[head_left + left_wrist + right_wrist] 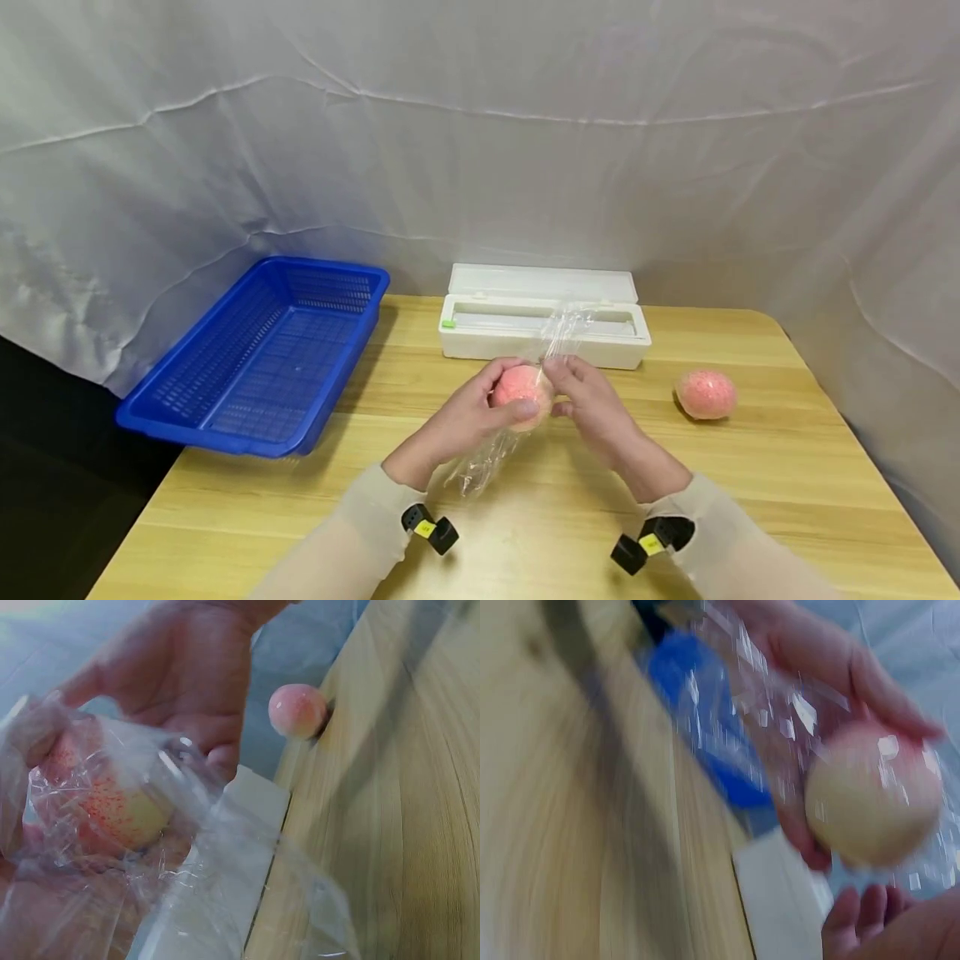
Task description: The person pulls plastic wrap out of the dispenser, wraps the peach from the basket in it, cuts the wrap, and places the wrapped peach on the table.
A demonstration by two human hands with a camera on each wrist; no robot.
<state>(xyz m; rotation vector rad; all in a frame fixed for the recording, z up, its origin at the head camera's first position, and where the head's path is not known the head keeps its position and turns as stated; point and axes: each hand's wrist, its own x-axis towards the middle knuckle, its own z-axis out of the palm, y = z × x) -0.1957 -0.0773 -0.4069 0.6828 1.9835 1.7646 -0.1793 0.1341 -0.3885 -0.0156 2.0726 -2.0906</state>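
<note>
A pink and pale yellow peach is partly wrapped in clear plastic film, held above the table. My left hand grips it from the left, thumb across its front. On the other side, my right hand pinches the film close against the fruit. Loose film sticks up past the fingers and also hangs below the left hand. In the left wrist view crinkled film covers much of the peach. The right wrist view is blurred, with the peach showing its pale side.
Behind the hands stands a white cling film box with its lid raised. A second peach sits on the wooden table at the right. At the left is a blue plastic basket, reaching over the table's edge. Grey cloth hangs behind.
</note>
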